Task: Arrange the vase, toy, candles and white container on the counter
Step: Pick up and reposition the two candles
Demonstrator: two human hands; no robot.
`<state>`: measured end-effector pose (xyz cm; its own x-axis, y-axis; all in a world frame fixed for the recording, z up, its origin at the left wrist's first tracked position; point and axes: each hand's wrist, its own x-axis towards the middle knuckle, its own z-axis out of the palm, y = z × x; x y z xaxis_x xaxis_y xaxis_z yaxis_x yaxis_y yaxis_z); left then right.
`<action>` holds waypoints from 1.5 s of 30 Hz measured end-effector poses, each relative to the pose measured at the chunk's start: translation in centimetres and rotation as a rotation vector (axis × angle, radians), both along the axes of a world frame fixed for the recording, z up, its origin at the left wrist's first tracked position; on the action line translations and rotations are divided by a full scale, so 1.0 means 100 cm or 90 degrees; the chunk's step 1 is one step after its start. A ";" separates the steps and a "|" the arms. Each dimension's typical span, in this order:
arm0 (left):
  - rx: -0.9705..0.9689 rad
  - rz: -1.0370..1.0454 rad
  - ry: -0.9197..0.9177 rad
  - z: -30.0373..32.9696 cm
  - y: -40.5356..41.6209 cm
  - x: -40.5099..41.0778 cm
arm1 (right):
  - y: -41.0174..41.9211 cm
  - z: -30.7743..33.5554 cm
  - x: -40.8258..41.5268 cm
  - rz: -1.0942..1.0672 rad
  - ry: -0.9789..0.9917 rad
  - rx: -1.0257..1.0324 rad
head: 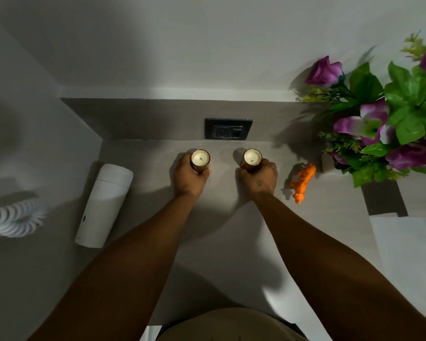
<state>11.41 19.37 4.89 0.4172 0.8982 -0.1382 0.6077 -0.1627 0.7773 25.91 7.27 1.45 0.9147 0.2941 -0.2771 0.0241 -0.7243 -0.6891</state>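
Two candles are gripped — the left candle [200,158] enclosed by the left hand [189,177], the right candle [252,157] by the right hand [258,177] — at 12 o'clock on the counter [217,242]. The toy [302,181], at 3 o'clock beside the right hand, could be toppled by a sideways sweep.

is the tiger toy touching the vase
Apart. The head view shows bare counter between the tiger toy and the white vase.
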 end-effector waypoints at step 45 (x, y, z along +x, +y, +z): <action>0.293 0.048 0.295 0.020 -0.056 -0.176 | -0.094 -0.018 -0.129 0.577 -0.326 -0.221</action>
